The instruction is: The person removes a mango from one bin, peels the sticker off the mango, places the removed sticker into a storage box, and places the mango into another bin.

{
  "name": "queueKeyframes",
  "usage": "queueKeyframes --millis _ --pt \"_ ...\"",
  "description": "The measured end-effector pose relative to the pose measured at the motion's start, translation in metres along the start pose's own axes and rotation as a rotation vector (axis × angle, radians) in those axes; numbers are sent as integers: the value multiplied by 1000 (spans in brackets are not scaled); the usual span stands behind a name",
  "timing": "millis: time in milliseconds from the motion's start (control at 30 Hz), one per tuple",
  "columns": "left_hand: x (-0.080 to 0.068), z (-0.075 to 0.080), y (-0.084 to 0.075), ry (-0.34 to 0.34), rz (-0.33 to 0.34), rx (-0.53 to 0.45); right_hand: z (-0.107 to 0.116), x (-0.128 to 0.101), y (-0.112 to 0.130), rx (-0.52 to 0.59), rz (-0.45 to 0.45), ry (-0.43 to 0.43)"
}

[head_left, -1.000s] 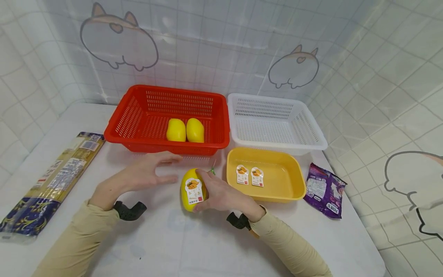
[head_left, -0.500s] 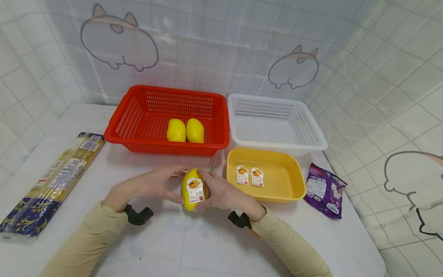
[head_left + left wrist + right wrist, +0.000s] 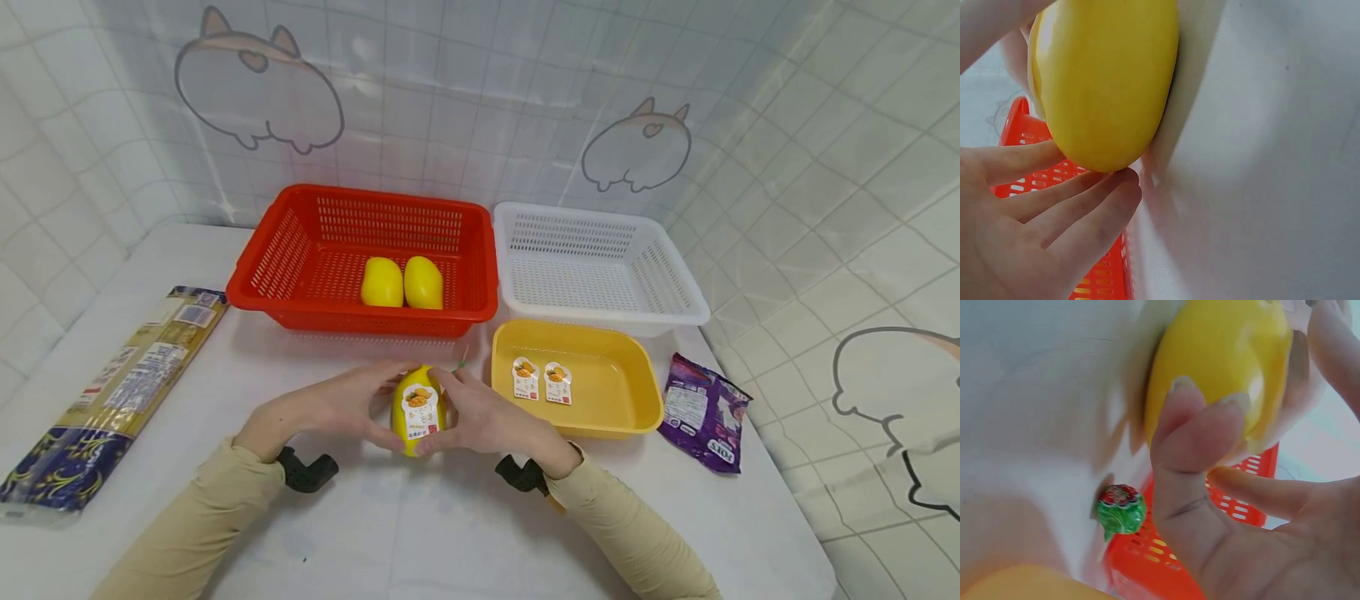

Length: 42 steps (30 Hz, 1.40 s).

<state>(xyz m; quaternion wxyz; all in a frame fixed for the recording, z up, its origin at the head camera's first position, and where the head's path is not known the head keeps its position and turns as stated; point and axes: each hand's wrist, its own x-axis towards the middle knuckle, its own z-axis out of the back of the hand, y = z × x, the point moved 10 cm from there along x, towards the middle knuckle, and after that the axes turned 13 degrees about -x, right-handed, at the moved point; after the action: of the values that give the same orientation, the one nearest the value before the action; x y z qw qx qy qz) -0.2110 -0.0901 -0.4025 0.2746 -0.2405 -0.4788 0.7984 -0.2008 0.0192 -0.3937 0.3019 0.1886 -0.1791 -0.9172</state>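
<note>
On the table before me lies a yellow mango [image 3: 1110,81], a white mango-print label [image 3: 420,414] on its upper side. My left hand [image 3: 341,408] grips its left side, thumb at the near end and fingers at the far end. From the right, my right hand [image 3: 487,417] holds it too; in the right wrist view, fingers [image 3: 1182,428] press against its skin. Two more mangoes [image 3: 382,283] sit inside the red basket [image 3: 360,319]. Just beyond my right hand is a green-wrapped lollipop [image 3: 1121,512], mostly hidden by that hand in the head view.
A yellow tray [image 3: 615,375] with two similar labels [image 3: 557,383] stands to the right. Behind it is a white basket [image 3: 600,312]. A purple packet [image 3: 705,412] lies at the far right, and a long noodle-like packet [image 3: 112,400] at the left.
My left hand has come in from the left and taken hold of the mango. My right hand has stayed on it, its thumb now at the label's lower edge.
</note>
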Motion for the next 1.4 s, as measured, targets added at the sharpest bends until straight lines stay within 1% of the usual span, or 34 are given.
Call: queueKeyframes --millis 167,367,633,900,1133,1400 --pt "0 -2 1 -8 35 -1 5 -3 1 2 15 -10" --pt "1 -4 4 -26 82 20 15 -4 3 -7 31 -73" --pt "3 -6 3 -30 76 5 23 -1 4 -36 47 -164" --pt "3 -6 5 -43 78 19 27 4 4 -10 62 -256" --pt "4 -6 5 -56 92 37 28 6 1 52 34 -291" --pt "4 -7 2 -60 89 55 30 5 0 80 19 -316"
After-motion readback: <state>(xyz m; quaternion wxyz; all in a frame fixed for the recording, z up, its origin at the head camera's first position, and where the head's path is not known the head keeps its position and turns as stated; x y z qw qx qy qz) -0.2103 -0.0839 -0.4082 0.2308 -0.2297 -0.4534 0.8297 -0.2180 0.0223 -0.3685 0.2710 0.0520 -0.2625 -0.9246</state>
